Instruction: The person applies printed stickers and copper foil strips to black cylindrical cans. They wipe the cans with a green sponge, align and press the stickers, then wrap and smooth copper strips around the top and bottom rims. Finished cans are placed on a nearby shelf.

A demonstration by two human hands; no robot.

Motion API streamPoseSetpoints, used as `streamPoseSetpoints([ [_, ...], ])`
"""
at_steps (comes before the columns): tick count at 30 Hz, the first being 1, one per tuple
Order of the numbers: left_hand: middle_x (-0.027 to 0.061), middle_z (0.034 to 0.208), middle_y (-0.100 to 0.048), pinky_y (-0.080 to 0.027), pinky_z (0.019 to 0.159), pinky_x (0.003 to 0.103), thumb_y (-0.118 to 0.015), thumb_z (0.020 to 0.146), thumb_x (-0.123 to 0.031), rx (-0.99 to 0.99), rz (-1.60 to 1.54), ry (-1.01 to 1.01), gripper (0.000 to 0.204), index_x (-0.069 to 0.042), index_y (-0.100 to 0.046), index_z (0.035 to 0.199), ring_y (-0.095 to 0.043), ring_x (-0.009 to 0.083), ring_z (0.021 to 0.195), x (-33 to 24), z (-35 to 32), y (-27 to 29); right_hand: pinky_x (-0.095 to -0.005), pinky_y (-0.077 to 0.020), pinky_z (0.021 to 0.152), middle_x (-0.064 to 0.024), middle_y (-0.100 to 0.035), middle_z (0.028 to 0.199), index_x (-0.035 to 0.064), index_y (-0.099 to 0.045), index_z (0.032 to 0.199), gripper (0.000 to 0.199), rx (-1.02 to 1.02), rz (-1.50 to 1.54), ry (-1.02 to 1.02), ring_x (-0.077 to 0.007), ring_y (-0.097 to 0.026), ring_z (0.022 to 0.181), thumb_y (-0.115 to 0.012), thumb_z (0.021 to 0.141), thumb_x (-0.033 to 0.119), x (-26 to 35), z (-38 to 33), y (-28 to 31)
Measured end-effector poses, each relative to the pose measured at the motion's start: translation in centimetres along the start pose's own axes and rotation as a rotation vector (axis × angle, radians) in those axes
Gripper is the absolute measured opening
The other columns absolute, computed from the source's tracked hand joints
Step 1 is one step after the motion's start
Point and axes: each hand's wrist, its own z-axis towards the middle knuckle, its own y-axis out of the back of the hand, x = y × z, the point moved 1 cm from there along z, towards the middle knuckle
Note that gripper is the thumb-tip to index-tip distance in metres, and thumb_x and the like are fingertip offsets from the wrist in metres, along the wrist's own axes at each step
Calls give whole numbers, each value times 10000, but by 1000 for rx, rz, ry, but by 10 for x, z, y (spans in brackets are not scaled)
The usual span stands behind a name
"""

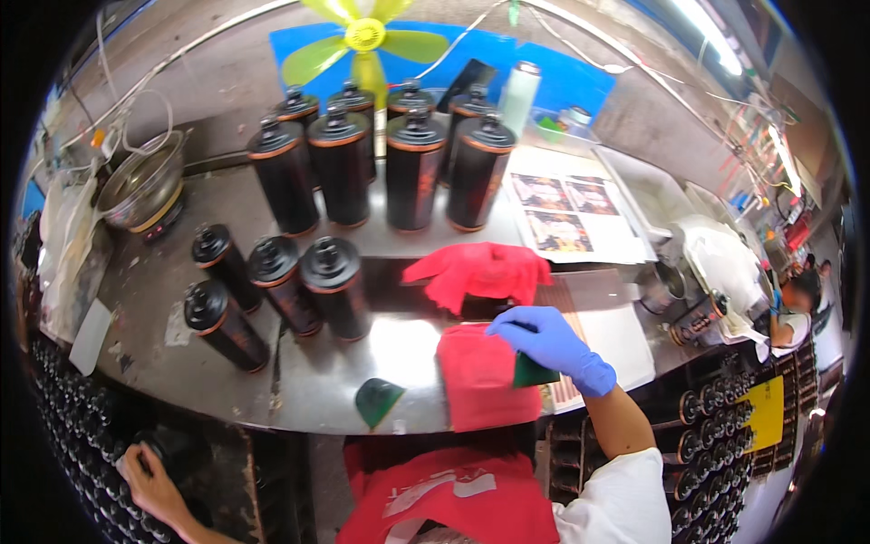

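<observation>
My left hand (154, 485), bare, reaches down at the lower left beside rows of black-topped items. Its fingers are curled in around a dark spot; what they hold is hard to make out. In a blue glove, my right hand (553, 347) is closed on a dark green flat piece (535, 372) over a folded red cloth (485, 394) at the table's front edge. A similar green piece (379, 402) lies to the left of that cloth. Behind my right hand, a second red cloth (480, 272) lies crumpled.
Black canisters (340, 168) with knobbed tops stand at the back, others (333, 286) front left. A metal bowl (140, 190), a yellow-green fan (365, 36), printed sheets (566, 213) and a metal cup (662, 287) surround the table (317, 390). More canisters (716, 426) fill racks below; a person (793, 317) is far right.
</observation>
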Motion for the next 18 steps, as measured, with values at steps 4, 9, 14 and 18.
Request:
streamPoseSetpoints([
  [4, 79, 769, -540, -417, 681, 293, -569, 811, -23, 282, -512, 61, 33, 5, -555, 819, -520, 200, 736, -98, 19, 19, -218, -420, 585, 4, -586, 708, 14, -661, 877, 204, -609, 219, -339, -72, -521, 623, -637, 840, 213, -87, -31, 102],
  [9, 49, 634, -567, -402, 591, 307, -670, 689, -324, 503, -1055, -284, 308, -46, -557, 620, -533, 198, 590, -251, 60, 14, -280, -467, 669, -68, -618, 827, 31, -643, 955, 277, -923, -286, -147, -153, -582, 717, -652, 819, 272, -151, 16, 142],
  [14, 54, 685, -598, -440, 593, 277, -677, 730, -157, 1103, -1441, -757, 139, -39, -607, 748, -575, 188, 625, -428, 85, -53, -355, -503, 795, -50, -576, 1187, 138, -612, 1097, 297, -645, -717, 11, -283, -626, 897, -537, 810, 128, -160, 22, 159],
  [18, 139, 809, -614, -444, 682, 309, -621, 820, -233, 1385, -1380, -582, 225, -15, -616, 872, -589, 240, 754, -485, 63, -117, -320, -515, 716, -69, -607, 1142, 120, -638, 1058, 269, -683, -691, 83, -267, -650, 822, -553, 807, 80, -141, -9, 133],
])
